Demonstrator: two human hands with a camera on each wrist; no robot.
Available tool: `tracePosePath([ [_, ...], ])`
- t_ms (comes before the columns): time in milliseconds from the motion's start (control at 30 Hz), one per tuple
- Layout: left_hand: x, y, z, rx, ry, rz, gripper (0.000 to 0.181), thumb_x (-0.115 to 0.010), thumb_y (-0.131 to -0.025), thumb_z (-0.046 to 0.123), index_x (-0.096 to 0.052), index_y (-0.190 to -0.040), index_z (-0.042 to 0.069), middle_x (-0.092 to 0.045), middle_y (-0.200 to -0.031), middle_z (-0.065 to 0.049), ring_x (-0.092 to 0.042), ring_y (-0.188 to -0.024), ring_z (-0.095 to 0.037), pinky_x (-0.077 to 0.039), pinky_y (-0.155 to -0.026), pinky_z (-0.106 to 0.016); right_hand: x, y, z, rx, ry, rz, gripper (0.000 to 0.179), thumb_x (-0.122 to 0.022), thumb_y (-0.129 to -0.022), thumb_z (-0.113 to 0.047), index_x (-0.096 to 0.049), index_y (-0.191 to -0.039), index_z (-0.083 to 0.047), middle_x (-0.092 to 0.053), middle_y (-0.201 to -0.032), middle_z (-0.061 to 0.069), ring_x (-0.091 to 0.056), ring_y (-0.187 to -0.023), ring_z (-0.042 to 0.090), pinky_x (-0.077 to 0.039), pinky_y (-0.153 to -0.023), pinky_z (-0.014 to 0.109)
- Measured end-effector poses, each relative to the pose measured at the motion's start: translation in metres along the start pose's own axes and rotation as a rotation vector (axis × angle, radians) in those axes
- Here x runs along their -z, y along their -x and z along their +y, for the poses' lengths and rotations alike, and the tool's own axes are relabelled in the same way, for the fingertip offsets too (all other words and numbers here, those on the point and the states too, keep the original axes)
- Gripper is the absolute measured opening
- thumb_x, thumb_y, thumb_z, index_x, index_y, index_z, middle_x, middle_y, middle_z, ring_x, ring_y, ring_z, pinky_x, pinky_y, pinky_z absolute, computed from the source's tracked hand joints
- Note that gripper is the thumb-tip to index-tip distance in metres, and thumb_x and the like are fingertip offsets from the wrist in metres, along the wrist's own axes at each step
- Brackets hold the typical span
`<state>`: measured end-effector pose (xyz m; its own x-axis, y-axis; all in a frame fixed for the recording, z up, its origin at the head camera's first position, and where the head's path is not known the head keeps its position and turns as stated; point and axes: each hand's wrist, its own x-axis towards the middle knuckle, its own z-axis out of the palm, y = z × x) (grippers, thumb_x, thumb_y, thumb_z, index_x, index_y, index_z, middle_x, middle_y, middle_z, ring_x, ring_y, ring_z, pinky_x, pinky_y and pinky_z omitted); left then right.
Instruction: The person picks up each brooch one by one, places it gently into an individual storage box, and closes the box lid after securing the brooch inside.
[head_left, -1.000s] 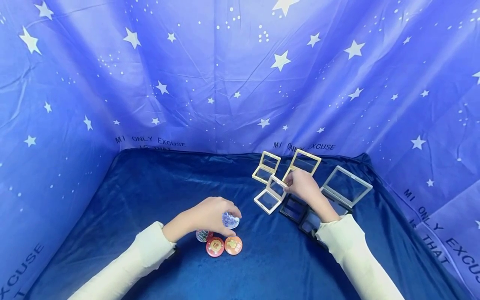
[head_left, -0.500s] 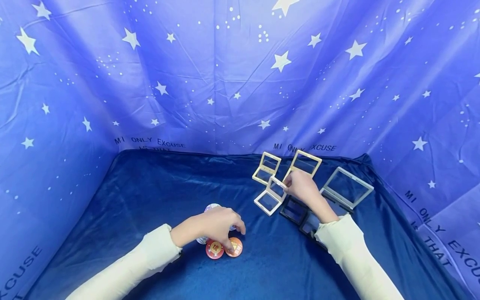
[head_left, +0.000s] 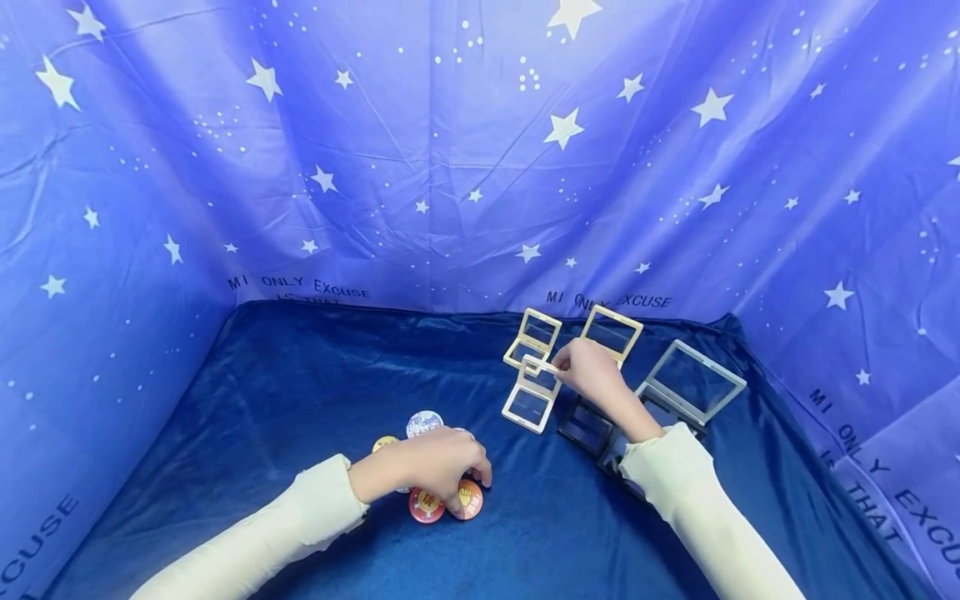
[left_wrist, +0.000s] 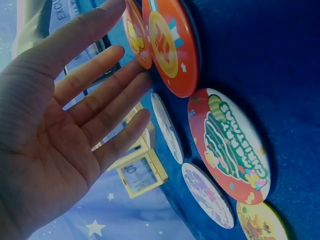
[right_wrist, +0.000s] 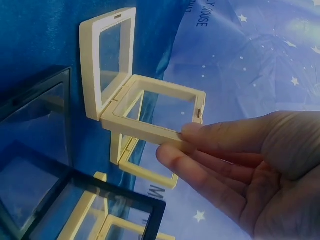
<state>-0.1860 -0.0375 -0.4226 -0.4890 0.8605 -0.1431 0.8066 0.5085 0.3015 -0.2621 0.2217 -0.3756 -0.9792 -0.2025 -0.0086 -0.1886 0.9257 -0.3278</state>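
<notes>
In the head view my left hand is low over a cluster of round badges, fingers loosely bent. Its thumb tip is right at an orange badge with a thumbs-up picture. Beside that lie a red badge, a purple-and-white badge and a yellow badge. A Christmas badge shows in the left wrist view. My right hand pinches a corner of a cream hinged display frame between thumb and index finger. The frame's two clear-windowed halves stand unfolded.
Behind the cream frame are a small yellow frame and a larger yellow frame, both unfolded. A grey frame stands at the right. Black frames lie partly under my right forearm. Starry blue curtains enclose the dark blue cloth.
My left hand has moved nearer and slightly right over the badges, uncovering the purple-and-white and yellow ones. My right hand has shifted a little left, turning the cream frame with it.
</notes>
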Motion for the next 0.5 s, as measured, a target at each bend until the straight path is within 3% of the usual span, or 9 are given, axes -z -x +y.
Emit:
tracePosePath([
  [500,-0.004,-0.001,0.003,-0.011,-0.094,-0.04,0.046,-0.098,-0.061,0.03,-0.077,-0.102,0.029,-0.063,-0.096,0.016,-0.06,-0.087,0.001,-0.048,-0.076,-0.018,-0.009,-0.023,-0.024,0.092,-0.039,0.006,0.01,-0.072,-0.093,-0.007,-0.08,-0.098,-0.003,-0.079,-0.097,0.014,-0.074,-0.087,0.027,-0.059,-0.08,0.043],
])
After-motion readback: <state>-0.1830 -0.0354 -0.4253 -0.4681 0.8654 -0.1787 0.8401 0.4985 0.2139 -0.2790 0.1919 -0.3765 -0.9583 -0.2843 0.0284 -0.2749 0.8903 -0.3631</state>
